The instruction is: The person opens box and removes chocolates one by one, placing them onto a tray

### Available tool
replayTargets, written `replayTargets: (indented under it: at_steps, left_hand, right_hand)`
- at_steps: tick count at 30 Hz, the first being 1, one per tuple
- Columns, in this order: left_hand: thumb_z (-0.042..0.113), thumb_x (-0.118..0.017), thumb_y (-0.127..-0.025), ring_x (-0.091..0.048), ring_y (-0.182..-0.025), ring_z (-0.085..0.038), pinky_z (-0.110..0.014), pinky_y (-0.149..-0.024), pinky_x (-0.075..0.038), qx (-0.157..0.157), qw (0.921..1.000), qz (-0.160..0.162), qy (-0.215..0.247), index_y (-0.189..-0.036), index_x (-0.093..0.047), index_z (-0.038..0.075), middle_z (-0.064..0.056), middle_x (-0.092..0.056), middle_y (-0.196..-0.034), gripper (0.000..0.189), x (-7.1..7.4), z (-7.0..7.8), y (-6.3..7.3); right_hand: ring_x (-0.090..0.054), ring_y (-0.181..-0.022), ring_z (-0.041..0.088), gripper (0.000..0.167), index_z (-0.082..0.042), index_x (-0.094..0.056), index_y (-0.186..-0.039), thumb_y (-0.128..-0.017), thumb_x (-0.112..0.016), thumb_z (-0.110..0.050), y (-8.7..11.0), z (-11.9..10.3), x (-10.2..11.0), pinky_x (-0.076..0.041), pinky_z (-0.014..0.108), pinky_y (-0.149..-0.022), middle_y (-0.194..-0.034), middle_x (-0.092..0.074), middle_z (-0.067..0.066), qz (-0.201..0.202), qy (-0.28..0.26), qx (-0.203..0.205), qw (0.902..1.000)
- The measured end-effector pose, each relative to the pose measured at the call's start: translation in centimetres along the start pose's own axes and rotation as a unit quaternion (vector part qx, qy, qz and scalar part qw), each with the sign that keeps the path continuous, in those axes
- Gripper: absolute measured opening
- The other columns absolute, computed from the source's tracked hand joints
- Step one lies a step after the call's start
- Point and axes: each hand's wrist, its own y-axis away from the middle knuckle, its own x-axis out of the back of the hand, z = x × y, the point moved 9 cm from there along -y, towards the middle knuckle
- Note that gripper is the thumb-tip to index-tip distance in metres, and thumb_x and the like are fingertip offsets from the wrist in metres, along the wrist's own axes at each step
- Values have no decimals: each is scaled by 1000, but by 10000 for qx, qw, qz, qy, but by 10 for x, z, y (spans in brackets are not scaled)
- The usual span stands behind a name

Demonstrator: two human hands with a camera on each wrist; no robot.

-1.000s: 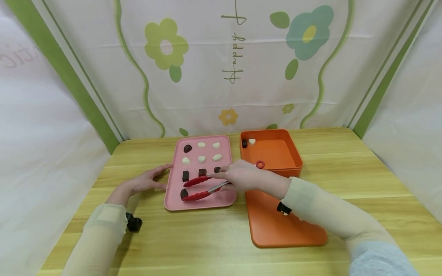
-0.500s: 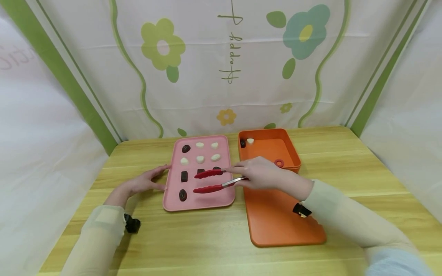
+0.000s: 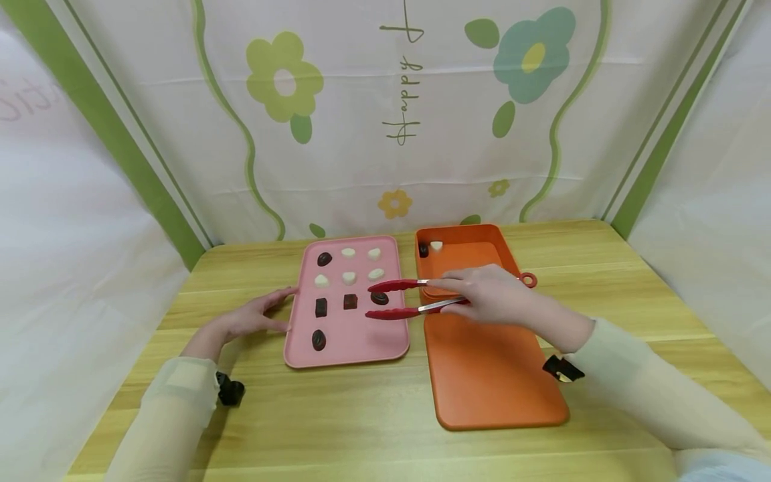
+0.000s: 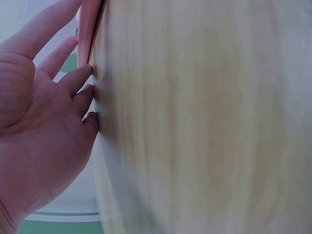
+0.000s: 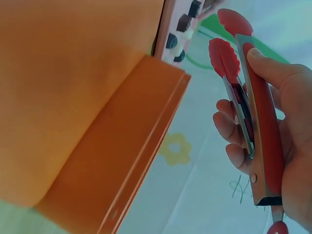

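My left hand (image 3: 249, 318) touches the left rim of a pink tray (image 3: 361, 345), thumb and fingers spread; in the left wrist view some fingertips meet the wooden table. Red-tipped metal tongs (image 3: 394, 313) are gripped by my right hand (image 3: 490, 294), over the tray's right side. Their tips stand apart, with a dark swirled chocolate (image 3: 379, 298) between them in the head view. Also on the tray lie a dark square chocolate (image 3: 351, 302), a dark rectangular one (image 3: 321, 307), a dark oval one (image 3: 318, 340), a dark round one (image 3: 324, 259) and several white ones (image 3: 349, 278).
Right of the tray stands an orange box (image 3: 470, 254), with a dark chocolate (image 3: 423, 250) and a white one (image 3: 436, 246) in its far left corner. An orange lid (image 3: 496, 385) lies on the table in front of the box. A flower-printed cloth (image 3: 337, 167) hangs behind.
The tongs in my right hand have moved right, from the dark oval chocolate at the tray's near left to the dark swirled one at its right. My left hand stays at the rim.
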Motion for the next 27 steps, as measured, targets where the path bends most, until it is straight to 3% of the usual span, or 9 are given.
replayTargets:
  at_steps: [5, 11, 18, 27]
  left_hand:
    - [30, -76, -86, -7, -144, -43, -61, -112, -9, 18, 10000, -3, 30, -156, -24, 18, -22, -9, -159, 88, 0, 0, 0]
    - [30, -76, -86, -7, -144, -44, -61, -112, -9, -14, 10000, -37, 53, -156, -24, 17, -23, -9, -159, 88, -1, 0, -1]
    - [30, -76, -85, -7, -144, -43, -60, -113, -9, 1, 9999, -16, 106, -156, -25, 17, -22, -8, -159, 88, 1, -2, 0]
    - [29, -75, -86, -6, -144, -43, -60, -112, -8, -5, 9999, -24, 100, -156, -25, 17, -21, -8, -160, 87, 0, 0, 0]
  right_hand:
    - [-68, -83, 19, 49, -21, -66, -129, -84, -77, -37, 13, 12, 9, -50, 28, -58, -113, -70, 3, 19, -31, -239, 9997]
    - [-68, -79, 21, 52, -17, -64, -131, -84, -77, -34, 30, 27, 15, -53, 34, -62, -115, -69, 9, -152, -3, -607, 9980]
    - [-64, -67, 15, 56, -19, -60, -136, -84, -77, -32, 50, 45, 25, -52, 33, -58, -115, -68, 11, -145, 47, -931, 9955]
    - [-55, -59, 8, 50, -10, -65, -127, -82, -79, -27, 65, 69, 34, -48, 30, -53, -106, -69, 9, -85, 268, -1174, 9927]
